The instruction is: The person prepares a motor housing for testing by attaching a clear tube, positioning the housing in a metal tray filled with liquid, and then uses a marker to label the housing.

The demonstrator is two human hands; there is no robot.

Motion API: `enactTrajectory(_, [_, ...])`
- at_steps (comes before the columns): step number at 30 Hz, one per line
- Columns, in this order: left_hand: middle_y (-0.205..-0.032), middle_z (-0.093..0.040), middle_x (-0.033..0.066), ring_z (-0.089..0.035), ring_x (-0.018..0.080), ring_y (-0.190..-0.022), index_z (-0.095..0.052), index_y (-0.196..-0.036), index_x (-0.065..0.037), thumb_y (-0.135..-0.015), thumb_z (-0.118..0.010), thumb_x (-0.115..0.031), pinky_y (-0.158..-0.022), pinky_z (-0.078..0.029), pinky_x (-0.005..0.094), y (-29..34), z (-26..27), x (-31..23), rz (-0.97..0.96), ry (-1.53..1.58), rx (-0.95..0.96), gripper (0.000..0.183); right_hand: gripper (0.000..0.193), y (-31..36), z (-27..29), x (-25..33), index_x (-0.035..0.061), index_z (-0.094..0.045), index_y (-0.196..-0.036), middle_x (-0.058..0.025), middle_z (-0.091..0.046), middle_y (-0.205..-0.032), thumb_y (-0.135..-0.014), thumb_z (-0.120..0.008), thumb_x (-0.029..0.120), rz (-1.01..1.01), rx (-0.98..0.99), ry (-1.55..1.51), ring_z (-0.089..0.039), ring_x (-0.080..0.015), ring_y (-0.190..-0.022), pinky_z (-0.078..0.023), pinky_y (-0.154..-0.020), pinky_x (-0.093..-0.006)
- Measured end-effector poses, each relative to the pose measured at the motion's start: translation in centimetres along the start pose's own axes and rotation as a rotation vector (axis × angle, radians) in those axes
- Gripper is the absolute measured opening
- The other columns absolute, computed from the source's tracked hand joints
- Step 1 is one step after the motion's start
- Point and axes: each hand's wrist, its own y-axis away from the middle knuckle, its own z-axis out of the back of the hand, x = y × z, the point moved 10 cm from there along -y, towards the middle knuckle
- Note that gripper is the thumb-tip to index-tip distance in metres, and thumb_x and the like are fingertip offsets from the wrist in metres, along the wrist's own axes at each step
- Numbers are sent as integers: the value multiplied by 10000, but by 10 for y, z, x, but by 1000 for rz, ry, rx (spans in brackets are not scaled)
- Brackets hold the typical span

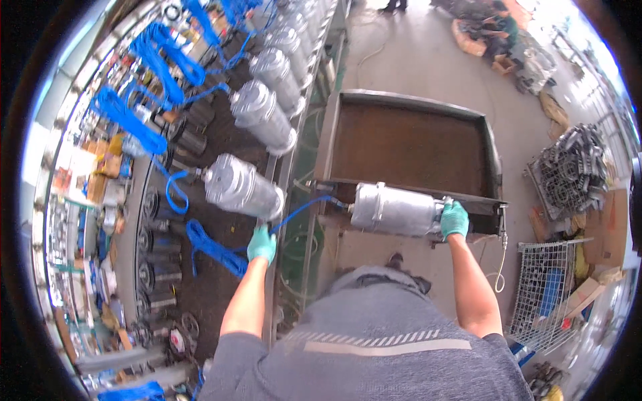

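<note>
A silver cylindrical pump (394, 209) lies on its side across the near edge of a dark metal tank (493, 150). My right hand (455, 220), in a green glove, is closed around the fitting at its right end. From its left end a blue cable (301, 208) runs left to my left hand (261, 246), also gloved in green. That hand looks closed on the cable, its fingertips partly hidden, close to the lower end of another silver pump (242, 188). Beyond the hand, the cable leads to a bundled blue coil (215, 248) on the dark bench.
More silver pumps (262, 117) stand in a row along the left bench, with blue cable coils (127, 120). A thin hose (503, 257) hangs at the tank's right corner. To the right are a wire cage (545, 291) and piled metal parts (572, 170). People are far off.
</note>
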Motion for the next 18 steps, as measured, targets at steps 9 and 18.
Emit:
enactTrajectory(9, [-1057,-663,215,-638,451,-972,-597,-1107,-122,-961,-589,-251,-829,-493,537,1,10,-3,-105,103,-133,194,533,-3,-1,-9,37,-664,-1054,-270,-695,-1077,-1042,-393,496,-65,32,16,-650,-457,-1047,-502,-925,-531])
enactTrajectory(18, [-990,-692,223,-669,414,-943,-499,-1416,-64,-946,-640,-247,-845,-514,481,17,-19,-110,-200,340,56,523,530,12,11,2,35,-675,-993,-265,-701,-1031,-1044,-395,482,-71,-15,-81,-654,-459,-1016,-501,-894,-541])
